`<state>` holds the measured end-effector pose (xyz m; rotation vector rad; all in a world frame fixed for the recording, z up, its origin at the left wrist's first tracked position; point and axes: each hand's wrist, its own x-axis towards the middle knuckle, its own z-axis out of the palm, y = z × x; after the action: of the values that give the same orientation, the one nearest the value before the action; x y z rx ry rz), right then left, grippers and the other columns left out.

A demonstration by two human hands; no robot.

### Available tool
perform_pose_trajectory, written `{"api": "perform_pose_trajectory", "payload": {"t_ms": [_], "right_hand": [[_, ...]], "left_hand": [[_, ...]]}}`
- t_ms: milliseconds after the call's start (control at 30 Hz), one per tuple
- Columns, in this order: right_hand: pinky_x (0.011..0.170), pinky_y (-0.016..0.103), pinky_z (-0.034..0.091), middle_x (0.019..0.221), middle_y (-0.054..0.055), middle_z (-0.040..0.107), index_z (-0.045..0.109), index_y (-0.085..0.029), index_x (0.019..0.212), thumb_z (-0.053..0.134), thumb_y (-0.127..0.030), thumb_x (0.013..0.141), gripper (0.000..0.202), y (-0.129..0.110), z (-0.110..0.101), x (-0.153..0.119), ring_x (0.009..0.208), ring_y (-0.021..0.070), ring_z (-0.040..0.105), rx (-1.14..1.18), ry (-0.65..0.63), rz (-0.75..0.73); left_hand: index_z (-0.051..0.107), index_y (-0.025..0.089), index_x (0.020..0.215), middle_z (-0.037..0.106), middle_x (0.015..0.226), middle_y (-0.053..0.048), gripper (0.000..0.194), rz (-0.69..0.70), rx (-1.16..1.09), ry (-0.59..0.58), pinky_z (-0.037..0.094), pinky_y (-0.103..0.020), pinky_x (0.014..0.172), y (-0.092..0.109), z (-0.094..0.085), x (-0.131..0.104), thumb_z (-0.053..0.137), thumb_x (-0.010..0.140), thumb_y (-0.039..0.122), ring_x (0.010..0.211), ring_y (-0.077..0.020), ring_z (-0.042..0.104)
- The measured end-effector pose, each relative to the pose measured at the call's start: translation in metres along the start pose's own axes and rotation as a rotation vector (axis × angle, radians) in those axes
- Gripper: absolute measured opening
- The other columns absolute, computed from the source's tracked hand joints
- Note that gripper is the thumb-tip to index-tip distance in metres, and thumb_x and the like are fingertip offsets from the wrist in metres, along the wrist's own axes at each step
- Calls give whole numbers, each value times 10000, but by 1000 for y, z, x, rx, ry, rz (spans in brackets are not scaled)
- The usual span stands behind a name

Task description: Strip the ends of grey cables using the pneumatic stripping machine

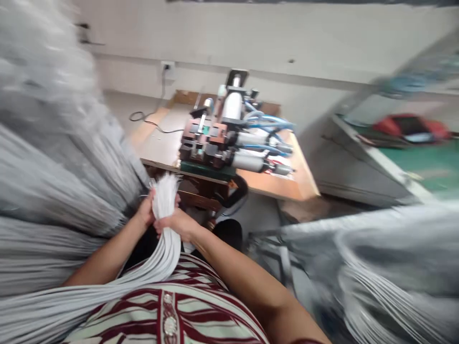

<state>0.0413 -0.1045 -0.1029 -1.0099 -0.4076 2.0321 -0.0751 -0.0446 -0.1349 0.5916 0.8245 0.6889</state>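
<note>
A thick bundle of white wires [167,248] lies across my lap from the lower left, its cut ends pointing up and away from me. My left hand [147,208] grips the bundle from its left side near the ends. Lower down, my right hand [177,223] wraps round the same bundle from the right. Some fingers of both hands are hidden behind the wires. Just beyond the ends stands a bench machine [208,134] with pneumatic cylinders and blue air hoses, apart from the bundle.
The machine sits on a wooden table [297,177] against the wall. Hanging masses of white wires [53,181] rise on my left. At lower right, more white wires [380,282] lie on grey sheeting. A green-topped bench [437,167] with a red item [390,126] stands at right.
</note>
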Motion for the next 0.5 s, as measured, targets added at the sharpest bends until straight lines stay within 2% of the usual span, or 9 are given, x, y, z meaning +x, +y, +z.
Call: {"api": "perform_pose_trajectory", "payload": {"t_ms": [67,133,233,333,400,433,467,500], "right_hand": [[365,261,444,387,-18,543,574,-121,563,628,38,492,182,-4,4,-5,331,145,503,-120,-4,-50],[367,241,422,383,-25,539,570,-130,513,577,28,493,159,-8,6,-15,341,132,490,-229,-24,-107],[419,211,408,415,-49,546,576,-149,508,527,38,492,194,-9,2,-31,398,105,484,-377,-94,-206],[506,269,456,550,-25,598,624,-176,640,607,-18,551,182,-8,-2,-29,521,151,542,-593,-138,-327],[585,321,495,718,24,637,645,-194,783,641,-156,680,110,-12,1,-16,641,182,575,-674,-166,-305],[637,343,507,853,51,638,628,-199,902,593,-246,772,143,-14,6,-7,720,182,584,-711,-209,-295],[671,361,511,977,63,606,579,-208,1024,558,-320,819,235,-17,12,3,822,185,582,-744,-263,-291],[649,370,515,1029,61,584,549,-298,1075,582,-353,798,284,-19,19,12,920,226,563,-774,-321,-289]], "left_hand": [[616,106,959,711,883,-99,549,131,-169,-90,467,-289,816,9,15,9,589,663,568,884,-202,633],[630,97,928,720,831,-81,447,107,-246,-196,469,-251,795,19,27,6,645,649,446,822,-175,645],[641,55,924,714,792,-118,410,147,-197,-202,480,-293,758,36,40,-11,662,609,316,741,-197,653],[649,76,938,706,800,-129,415,282,-150,-186,477,-377,730,53,56,-28,639,555,236,714,-244,653],[669,99,893,695,749,-109,404,225,-60,-336,469,-413,730,56,67,-30,609,530,264,701,-254,649],[682,92,860,686,721,-116,404,197,10,-391,469,-441,708,53,72,-25,604,516,289,684,-273,648],[691,98,857,679,706,-117,413,219,72,-397,467,-472,697,49,74,-16,607,510,304,693,-298,648],[702,123,852,672,684,-105,400,336,108,-346,469,-483,676,44,75,-3,616,509,310,695,-310,648]]}}
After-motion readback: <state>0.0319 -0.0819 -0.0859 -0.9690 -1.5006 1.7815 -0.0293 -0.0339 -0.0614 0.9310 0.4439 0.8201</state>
